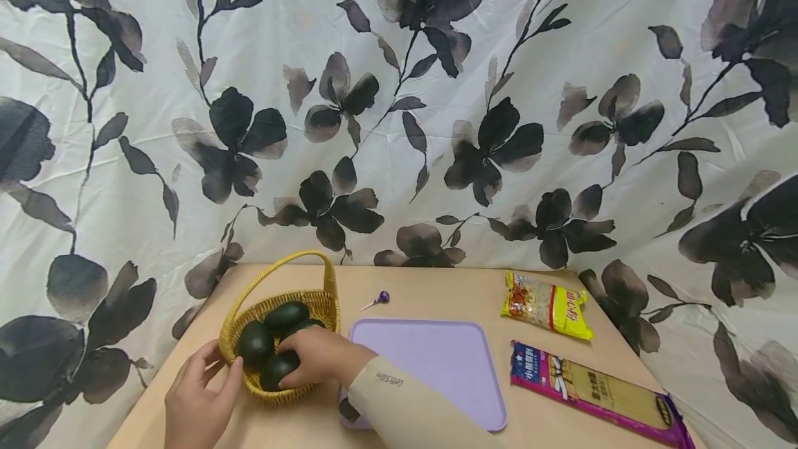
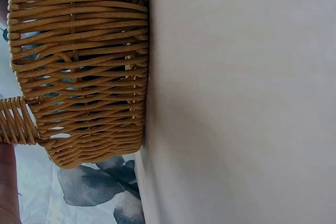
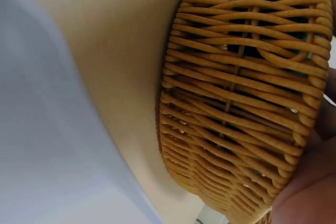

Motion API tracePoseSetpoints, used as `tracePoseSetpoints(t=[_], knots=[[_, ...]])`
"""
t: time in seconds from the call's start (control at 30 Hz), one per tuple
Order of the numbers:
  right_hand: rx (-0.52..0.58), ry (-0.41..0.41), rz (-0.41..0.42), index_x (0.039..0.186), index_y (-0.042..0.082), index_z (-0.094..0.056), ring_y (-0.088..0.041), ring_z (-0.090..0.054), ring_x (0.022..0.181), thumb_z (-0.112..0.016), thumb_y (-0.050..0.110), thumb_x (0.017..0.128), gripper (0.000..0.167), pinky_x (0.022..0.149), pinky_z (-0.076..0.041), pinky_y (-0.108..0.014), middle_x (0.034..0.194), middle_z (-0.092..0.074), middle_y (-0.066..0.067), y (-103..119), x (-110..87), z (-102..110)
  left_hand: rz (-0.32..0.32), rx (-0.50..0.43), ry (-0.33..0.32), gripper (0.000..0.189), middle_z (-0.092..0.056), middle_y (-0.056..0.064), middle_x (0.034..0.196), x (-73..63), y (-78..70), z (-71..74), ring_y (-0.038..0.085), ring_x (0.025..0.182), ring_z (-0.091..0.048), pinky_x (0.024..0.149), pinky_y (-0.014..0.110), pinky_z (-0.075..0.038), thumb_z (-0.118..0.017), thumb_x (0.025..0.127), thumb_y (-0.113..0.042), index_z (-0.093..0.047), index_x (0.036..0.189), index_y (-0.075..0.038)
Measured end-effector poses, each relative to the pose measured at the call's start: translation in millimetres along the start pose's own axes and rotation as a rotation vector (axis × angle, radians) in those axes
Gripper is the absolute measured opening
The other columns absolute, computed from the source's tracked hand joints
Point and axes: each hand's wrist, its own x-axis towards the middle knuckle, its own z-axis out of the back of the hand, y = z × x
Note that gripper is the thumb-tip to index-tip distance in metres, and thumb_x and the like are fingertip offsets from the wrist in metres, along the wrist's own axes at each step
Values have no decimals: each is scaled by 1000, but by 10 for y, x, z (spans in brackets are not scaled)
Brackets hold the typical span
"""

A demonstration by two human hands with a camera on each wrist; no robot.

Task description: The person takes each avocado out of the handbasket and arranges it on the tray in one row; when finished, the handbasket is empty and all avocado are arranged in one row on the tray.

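Note:
A yellow wicker basket (image 1: 289, 397) with a tall hoop handle stands at the left of the table, holding several dark green avocados (image 1: 255, 345). My left hand (image 1: 202, 393) grips its near-left rim by the foot of the handle, thumb on the near side. In the left wrist view a fingertip (image 2: 8, 182) lies against the wicker handle (image 2: 18, 121). Reaching in over the basket's right side, my right hand (image 1: 321, 355) has its thumb and fingers around the avocado nearest me (image 1: 278, 370). The right wrist view shows that hand (image 3: 310, 192) at the rim, its fingertips hidden.
Right of the basket lies a lilac tray (image 1: 436, 359), partly covered by my right sleeve (image 1: 411, 400). A purple lollipop (image 1: 383, 296) sits behind the tray. On the right are a yellow food packet (image 1: 545, 305) and a long purple noodle packet (image 1: 595, 390). Floral cloth (image 1: 411, 130) hangs behind.

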Motion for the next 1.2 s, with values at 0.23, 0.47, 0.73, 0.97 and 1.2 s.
tracePoseSetpoints(t=[0.23,0.47,0.73,0.97,1.2], knots=[[92,-61,1,128,29,-71,7,-60,101,-83,49,84,50,88,-50,-5,118,-70,21,-70,-73,31,25,18,9,50,-70,15,110,8,-14,-2,-27,103,-46,86,-8,-45,-82,77,7,-64,123,4],[259,-183,-54,131,29,-68,3,-61,107,-84,47,83,54,91,-53,-10,120,-70,16,-138,-242,147,20,19,1,50,-70,17,110,3,-13,-2,-27,104,-45,86,-9,-44,-82,77,7,-64,123,5],[433,-271,-69,134,27,-66,0,-59,116,-85,41,84,56,97,-57,-17,129,-67,14,-251,-484,312,26,54,6,48,-68,16,110,7,15,-15,-27,105,-43,86,-9,-43,-82,78,6,-63,123,5],[454,-315,-14,133,22,-67,2,-61,110,-86,33,86,53,94,-57,-14,125,-68,11,-400,-667,269,17,47,4,49,-68,17,109,5,0,-1,-25,104,-46,87,-9,-43,-82,77,7,-63,122,5],[481,-334,-43,132,19,-68,-1,-62,114,-87,28,85,52,98,-58,-18,128,-68,8,-565,-855,167,21,36,9,50,-68,16,109,9,-36,10,-20,103,-49,87,-8,-44,-83,76,8,-63,123,6]])
